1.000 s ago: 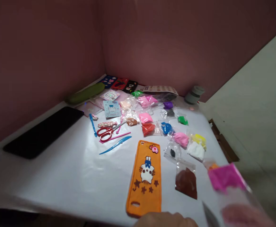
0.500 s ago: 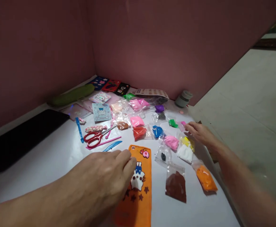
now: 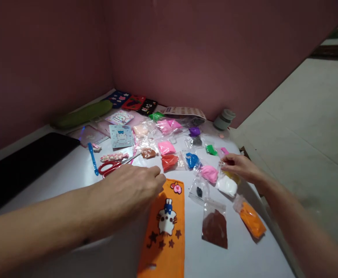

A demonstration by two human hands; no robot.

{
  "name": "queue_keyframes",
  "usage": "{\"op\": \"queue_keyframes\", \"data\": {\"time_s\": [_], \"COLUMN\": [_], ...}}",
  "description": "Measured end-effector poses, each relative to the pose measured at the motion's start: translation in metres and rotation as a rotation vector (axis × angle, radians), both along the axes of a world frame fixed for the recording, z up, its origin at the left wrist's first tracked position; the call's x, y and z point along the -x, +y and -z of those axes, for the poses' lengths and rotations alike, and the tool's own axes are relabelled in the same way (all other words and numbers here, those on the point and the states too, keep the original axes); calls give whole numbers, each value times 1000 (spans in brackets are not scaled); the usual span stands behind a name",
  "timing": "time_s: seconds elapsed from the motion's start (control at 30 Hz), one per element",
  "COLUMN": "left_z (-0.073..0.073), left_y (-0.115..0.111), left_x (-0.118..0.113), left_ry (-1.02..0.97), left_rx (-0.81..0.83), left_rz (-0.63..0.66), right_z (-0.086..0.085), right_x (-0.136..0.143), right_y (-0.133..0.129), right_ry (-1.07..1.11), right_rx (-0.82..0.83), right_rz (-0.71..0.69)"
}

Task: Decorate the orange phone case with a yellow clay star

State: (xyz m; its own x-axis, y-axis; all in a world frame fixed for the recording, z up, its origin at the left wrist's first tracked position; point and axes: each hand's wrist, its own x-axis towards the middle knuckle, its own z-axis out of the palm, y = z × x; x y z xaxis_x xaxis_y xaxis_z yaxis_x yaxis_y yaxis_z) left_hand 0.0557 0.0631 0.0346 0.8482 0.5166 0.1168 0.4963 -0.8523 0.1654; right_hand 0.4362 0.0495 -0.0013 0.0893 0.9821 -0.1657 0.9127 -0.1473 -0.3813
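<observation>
An orange phone case lies on the white table, decorated with a white cat face, brown stars and a pink cherry shape. Over its upper left edge is my left hand, fingers pressed together and the tips turned away, so what they hold cannot be made out. On the right, my right hand pinches the clear top of a small bag of yellow clay, partly covered by the hand. A bag of white clay lies just below it, and a magenta packet just behind.
Bags of brown, orange, pink, blue and red clay lie around. Red-handled scissors and a blue tool are at left. A grey jar stands by the wall.
My right hand has moved from the magenta packet toward me, onto the yellow clay bag. My left hand has shifted slightly up and left, uncovering more of the phone case.
</observation>
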Motion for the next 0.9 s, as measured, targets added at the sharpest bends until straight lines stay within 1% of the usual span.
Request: {"op": "queue_keyframes", "data": {"time_s": [0.07, 0.13, 0.2, 0.3, 0.37, 0.43, 0.53, 0.6, 0.67, 0.73, 0.83, 0.87, 0.9], "left_z": [-1, -3, -7, -15, -20, -24, -29, -28, -24, -17, -7, -5, -4], "left_y": [5, 9, 11, 12, 10, 7, -3, -12, -22, -31, -45, -50, -55], "left_x": [-1, -2, -5, -14, -21, -27, -35, -38, -39, -38, -36, -35, -34], "left_ry": [5, -40, -107, -222, -299, -363, -407, -394, -371, -362, -370, -376, -379], "left_rx": [32, 61, 113, 224, 314, 421, 621, 786, 937, 1057, 1202, 1239, 1273], "left_rz": [-8, -38, -59, -81, -91, -88, -52, -28, -23, -38, -71, -80, -87], "right_z": [-8, -20, -33, -47, -53, -56, -58, -59, -60, -59, -52, -48, -43], "right_x": [-2, -1, 6, 29, 52, 78, 118, 140, 156, 165, 164, 162, 159], "right_y": [-2, -8, -15, -27, -34, -43, -59, -69, -80, -90, -113, -123, -135], "right_ry": [26, 49, 81, 150, 209, 267, 326, 352, 350, 296, 126, 44, -32], "right_rx": [-111, -267, -426, -615, -687, -671, -569, -505, -462, -478, -570, -597, -648], "right_rz": [44, 92, 117, 121, 96, 45, -45, -106, -171, -240, -351, -359, -321]}}
